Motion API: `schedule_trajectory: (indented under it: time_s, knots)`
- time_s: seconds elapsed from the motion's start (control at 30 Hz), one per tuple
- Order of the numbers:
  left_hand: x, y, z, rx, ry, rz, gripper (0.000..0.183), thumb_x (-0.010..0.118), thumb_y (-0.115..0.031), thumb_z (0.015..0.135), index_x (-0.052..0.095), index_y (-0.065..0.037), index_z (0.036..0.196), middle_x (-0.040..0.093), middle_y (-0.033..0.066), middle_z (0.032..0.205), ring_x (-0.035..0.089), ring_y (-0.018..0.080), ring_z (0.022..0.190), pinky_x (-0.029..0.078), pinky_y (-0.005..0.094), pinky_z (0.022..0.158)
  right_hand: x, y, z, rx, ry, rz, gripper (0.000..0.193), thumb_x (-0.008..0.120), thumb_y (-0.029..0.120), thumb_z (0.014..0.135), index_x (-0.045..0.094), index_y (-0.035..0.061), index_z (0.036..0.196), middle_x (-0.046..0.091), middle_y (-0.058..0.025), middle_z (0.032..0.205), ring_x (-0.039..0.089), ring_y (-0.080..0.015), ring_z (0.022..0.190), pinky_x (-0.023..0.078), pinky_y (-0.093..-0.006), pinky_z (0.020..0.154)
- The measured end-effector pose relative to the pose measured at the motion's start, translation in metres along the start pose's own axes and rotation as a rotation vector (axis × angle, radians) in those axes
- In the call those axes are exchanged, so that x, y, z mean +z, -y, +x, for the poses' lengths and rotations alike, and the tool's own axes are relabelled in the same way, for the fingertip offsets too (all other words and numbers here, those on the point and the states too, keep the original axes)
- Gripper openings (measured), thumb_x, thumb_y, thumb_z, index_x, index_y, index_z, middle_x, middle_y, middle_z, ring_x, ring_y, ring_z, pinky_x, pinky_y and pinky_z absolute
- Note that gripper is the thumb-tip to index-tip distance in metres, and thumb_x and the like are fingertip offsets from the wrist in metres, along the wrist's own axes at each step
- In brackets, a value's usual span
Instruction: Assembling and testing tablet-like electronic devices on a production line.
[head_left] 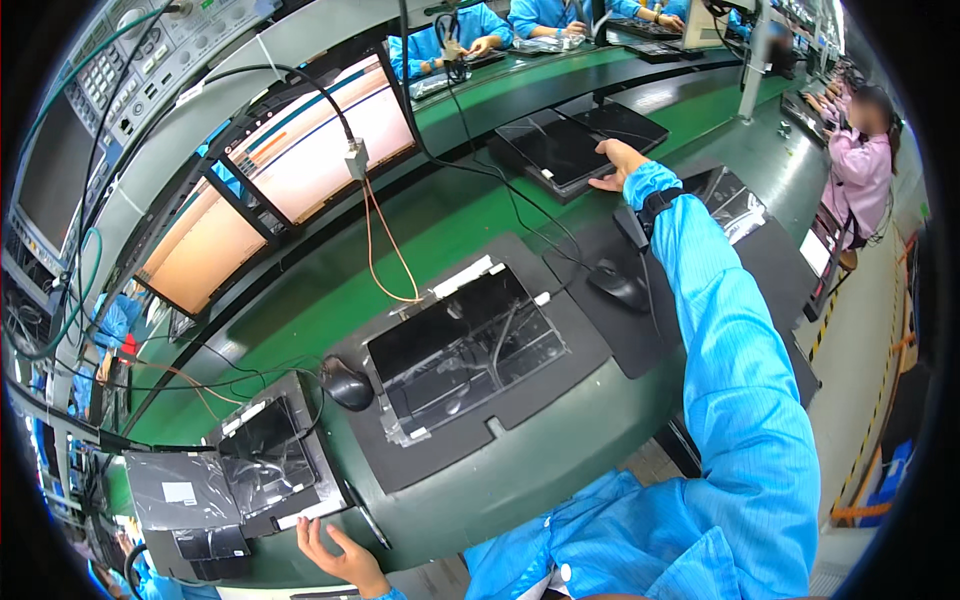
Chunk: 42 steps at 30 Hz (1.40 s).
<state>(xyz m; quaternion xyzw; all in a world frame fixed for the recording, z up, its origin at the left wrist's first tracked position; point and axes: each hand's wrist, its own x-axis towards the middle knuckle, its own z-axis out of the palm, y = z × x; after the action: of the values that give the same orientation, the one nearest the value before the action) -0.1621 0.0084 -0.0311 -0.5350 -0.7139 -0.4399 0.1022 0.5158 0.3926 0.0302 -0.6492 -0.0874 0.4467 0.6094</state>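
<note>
Your right hand (622, 165) at one o'clock meets the edge of the black panel (558, 148), seemingly steadying it — can't tell if gripping — while your empty left hand (342, 556) spreads at seven beside a film-covered screen (262, 440), likely wrapped against scratches.

Lit monitors (325, 150), grey instrument panel (150, 75), pink-clad worker (862, 172)

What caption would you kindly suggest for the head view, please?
Right hand at a dark flat panel, left hand near a film-covered screen along a green workbench.
</note>
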Motion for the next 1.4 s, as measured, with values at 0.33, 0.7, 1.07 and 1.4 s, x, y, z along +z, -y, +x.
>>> schedule_trajectory:
  time_s: [0.33,0.7,1.07,1.4]
  knots:
    - [-0.006,-0.006,0.007,0.067,0.030,-0.066,0.029,0.061,-0.003,0.100,0.059,0.009,0.127,0.056,0.0217,0.135,0.060,0.0354,0.121,0.051,0.0437,0.106,0.028,-0.019,0.053,0.093,-0.013,-0.145,0.055,0.079,0.043,0.084,0.049,0.0117,0.117,0.048,-0.0104,0.098,0.055,-0.0190,0.069,0.055,-0.0328,0.057]
    - [-0.002,-0.030,0.016,-0.047,0.016,-0.030,0.026,0.057,-0.002,0.099,0.065,0.008,0.121,0.062,0.0225,0.127,0.060,0.0365,0.118,0.044,0.0435,0.109,0.018,-0.017,0.045,-0.032,0.292,0.354,0.029,0.069,0.028,0.092,0.061,0.0100,0.114,0.070,-0.0056,0.112,0.069,-0.0230,0.104,0.055,-0.0420,0.100]
    - [-0.005,-0.007,0.012,-0.125,-0.002,-0.255,0.025,0.059,-0.009,0.101,0.067,0.008,0.117,0.066,0.0224,0.119,0.062,0.0342,0.110,0.047,0.0422,0.101,-0.026,-0.029,-0.089,-0.350,0.142,0.645,0.025,0.074,0.030,0.093,0.059,0.0183,0.109,0.066,-0.0001,0.098,0.066,-0.0189,0.088,0.052,-0.0386,0.077]
    - [-0.011,-0.008,0.008,-0.188,0.014,-0.265,0.027,0.058,-0.015,0.102,0.070,0.006,0.116,0.069,0.0243,0.117,0.066,0.0358,0.105,0.051,0.0424,0.096,-0.128,-0.079,-0.128,-0.513,-0.246,0.782,0.072,0.082,0.024,0.086,0.043,0.0109,0.146,0.057,-0.0067,0.130,0.058,-0.0230,0.113,0.054,-0.0373,0.082]
